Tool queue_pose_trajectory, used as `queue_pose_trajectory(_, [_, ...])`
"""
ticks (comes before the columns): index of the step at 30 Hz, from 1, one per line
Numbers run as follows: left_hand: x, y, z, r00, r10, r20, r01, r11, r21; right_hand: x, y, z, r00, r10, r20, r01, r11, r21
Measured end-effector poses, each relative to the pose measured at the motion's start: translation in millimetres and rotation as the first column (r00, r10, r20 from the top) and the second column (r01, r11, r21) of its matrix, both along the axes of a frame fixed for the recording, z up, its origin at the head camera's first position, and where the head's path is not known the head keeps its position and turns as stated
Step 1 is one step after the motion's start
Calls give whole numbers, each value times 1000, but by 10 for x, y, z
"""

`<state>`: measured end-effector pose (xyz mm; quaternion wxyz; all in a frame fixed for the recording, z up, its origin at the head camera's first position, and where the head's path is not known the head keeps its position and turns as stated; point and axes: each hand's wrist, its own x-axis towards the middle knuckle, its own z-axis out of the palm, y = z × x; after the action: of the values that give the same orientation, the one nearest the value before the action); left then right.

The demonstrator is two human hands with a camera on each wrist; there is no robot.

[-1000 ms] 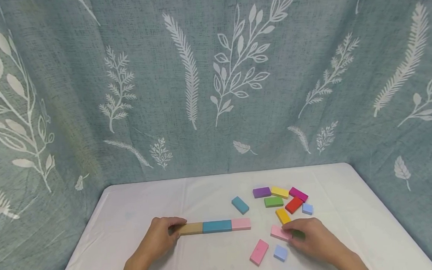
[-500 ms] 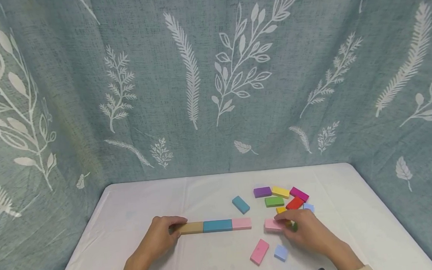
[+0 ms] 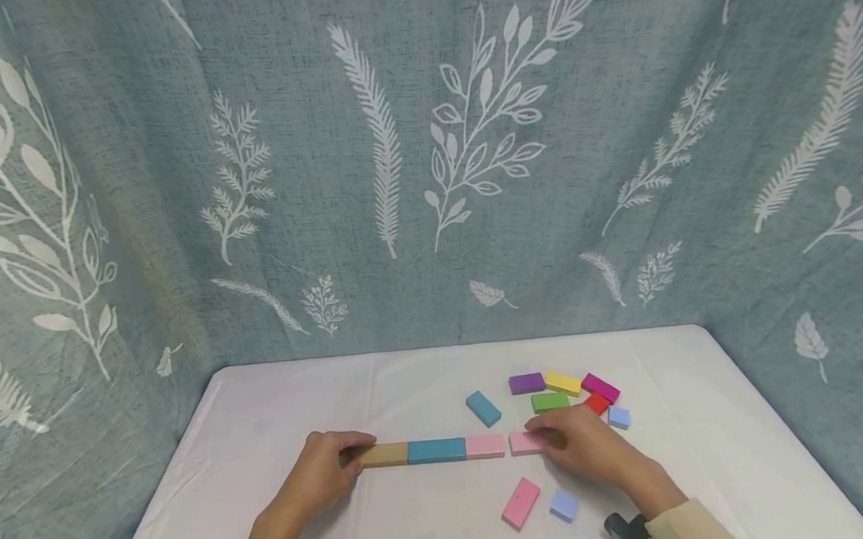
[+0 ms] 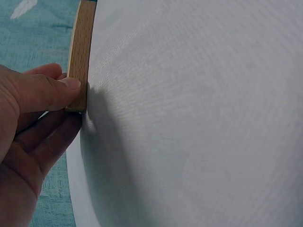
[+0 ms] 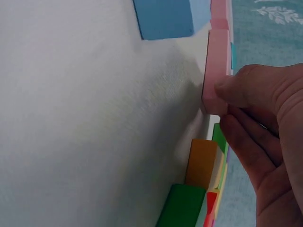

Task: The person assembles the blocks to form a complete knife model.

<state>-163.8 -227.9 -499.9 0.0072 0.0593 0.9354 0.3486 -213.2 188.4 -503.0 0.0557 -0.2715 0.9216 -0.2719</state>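
Observation:
At the left end of a straight row, my left hand [image 3: 324,471] pinches a bare wooden block [image 4: 81,47] between thumb and fingers. A teal block [image 3: 437,451] and a light pink block [image 3: 485,446] continue that row end to end. My right hand [image 3: 593,452] pinches a second light pink block [image 5: 218,66] by its right end. In the head view this block lies in line with the row, a narrow gap from its pink end. Orange [image 5: 202,163] and dark green [image 5: 182,205] blocks show beside the right hand in the right wrist view; the hand hides them from the head camera.
Behind the right hand lie purple [image 3: 525,383], yellow [image 3: 563,383], magenta [image 3: 601,387], green [image 3: 549,402], red [image 3: 596,403] and light blue [image 3: 619,417] blocks. A loose teal block [image 3: 483,409] is behind the row. Nearer are a darker pink block [image 3: 520,504] and another light blue block [image 3: 564,506].
My right hand has carried the light pink block left and away from me, turning it into line with the row. The left hand stays on the wooden block.

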Motion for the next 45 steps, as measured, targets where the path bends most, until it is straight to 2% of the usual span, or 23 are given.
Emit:
queue_pose_trajectory(28, [17, 16, -13, 1000, 13, 6, -13, 1000, -7, 53, -70, -41, 999, 20, -25, -21, 1000, -22])
queue_pose_trajectory(36, [23, 14, -31, 1000, 15, -3, -15, 1000, -14, 154, 62, -112, 988, -93, -127, 88, 995, -47])
queue_pose_trajectory(45, [30, 14, -9, 1000, 11, -7, -11, 1000, -20, 233, 274, -96, 956, -274, -106, 274, 962, -22])
